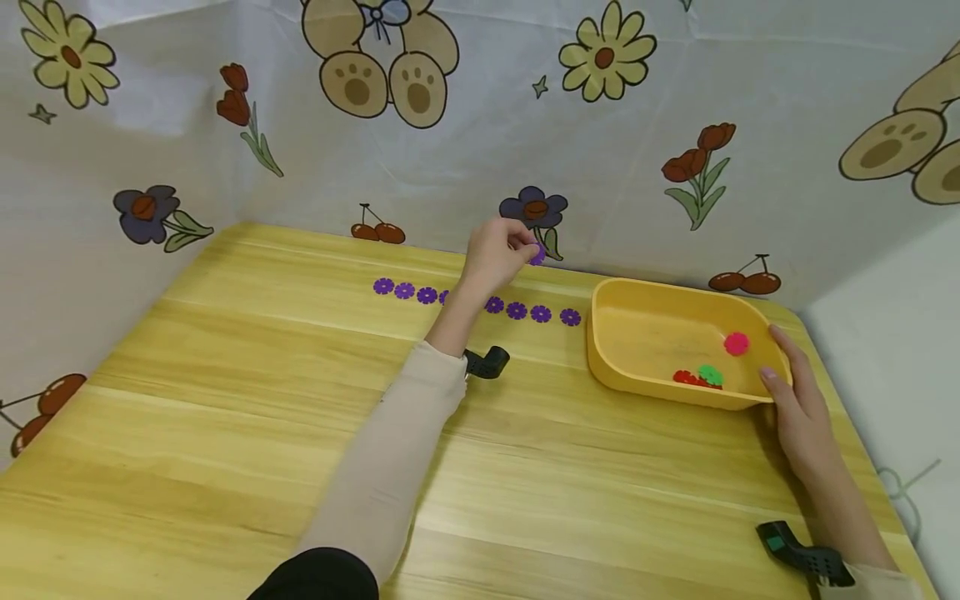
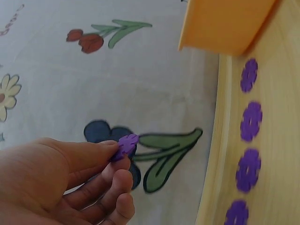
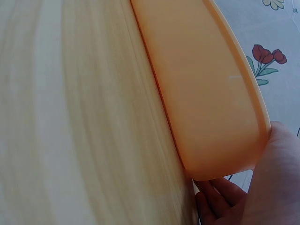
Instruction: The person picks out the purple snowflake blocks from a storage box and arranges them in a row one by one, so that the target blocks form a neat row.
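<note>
My left hand (image 1: 495, 254) pinches a purple notched plastic disc (image 2: 125, 146) between thumb and forefinger, raised above the table near the back wall. Below it, a row of similar purple discs (image 1: 516, 311) lies along the table's far side; my left forearm covers part of the row. The right hand (image 1: 806, 417) grips the right end of a yellow plastic bin (image 1: 652, 312), thumb over the rim and fingers around the outer wall. Inside the bin lie a pink disc (image 1: 737, 343), a green disc (image 1: 709, 375) and some red discs (image 1: 684, 377).
A white cloth (image 1: 465, 167) printed with flowers, cherries and bears hangs behind the wooden table (image 1: 225, 467). The bin stands at the back right, beside the right end of the row. A black camera mount (image 1: 487, 363) sits on the left wrist, another (image 1: 806, 554) on the right.
</note>
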`<state>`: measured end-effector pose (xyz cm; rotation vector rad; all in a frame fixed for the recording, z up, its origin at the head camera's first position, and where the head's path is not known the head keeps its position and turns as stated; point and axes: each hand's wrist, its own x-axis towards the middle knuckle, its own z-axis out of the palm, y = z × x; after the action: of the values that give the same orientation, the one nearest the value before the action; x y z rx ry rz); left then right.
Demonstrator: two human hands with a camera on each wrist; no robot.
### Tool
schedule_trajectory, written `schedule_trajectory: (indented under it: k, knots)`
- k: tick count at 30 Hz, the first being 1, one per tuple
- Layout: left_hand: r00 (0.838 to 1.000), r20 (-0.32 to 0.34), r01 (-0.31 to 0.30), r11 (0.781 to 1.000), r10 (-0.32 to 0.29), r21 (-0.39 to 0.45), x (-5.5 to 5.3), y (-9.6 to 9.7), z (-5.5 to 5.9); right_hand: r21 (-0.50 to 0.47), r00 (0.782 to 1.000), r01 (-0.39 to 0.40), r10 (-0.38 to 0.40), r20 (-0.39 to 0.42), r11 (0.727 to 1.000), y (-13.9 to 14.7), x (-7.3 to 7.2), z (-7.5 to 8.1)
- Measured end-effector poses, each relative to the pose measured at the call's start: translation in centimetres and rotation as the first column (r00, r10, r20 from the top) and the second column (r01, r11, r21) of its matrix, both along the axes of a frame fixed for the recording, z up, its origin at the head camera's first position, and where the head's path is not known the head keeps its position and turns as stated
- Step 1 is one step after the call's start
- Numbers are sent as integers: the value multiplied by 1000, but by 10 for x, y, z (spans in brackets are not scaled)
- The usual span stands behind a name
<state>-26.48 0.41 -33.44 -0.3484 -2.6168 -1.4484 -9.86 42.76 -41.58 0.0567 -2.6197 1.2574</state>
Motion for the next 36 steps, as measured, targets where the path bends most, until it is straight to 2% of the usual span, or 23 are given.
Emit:
schedule_trajectory:
  k: [8,16,28,32,36]
  knots:
    - [997,50,-52,998,53,-18,-8,-50,-4,-8,1000,-1,1,6,1000,0,0,1]
    - [994,61,-83,994,87,-71,-11,-106,-12,-15,1000,-7,7,2,1000,0,-1,1]
    - [982,56,-167,969,180,-181,-1,-194,-28,-3,1000,-2,2,2,1000,0,-1,-1]
    - [975,59,-196,958,213,-210,5,-214,-34,-3,1000,-3,3,-2,1000,-1,-1,-1]
    - [973,53,-205,948,224,-244,7,-225,-41,2,1000,1,-1,-7,1000,0,-1,-1]
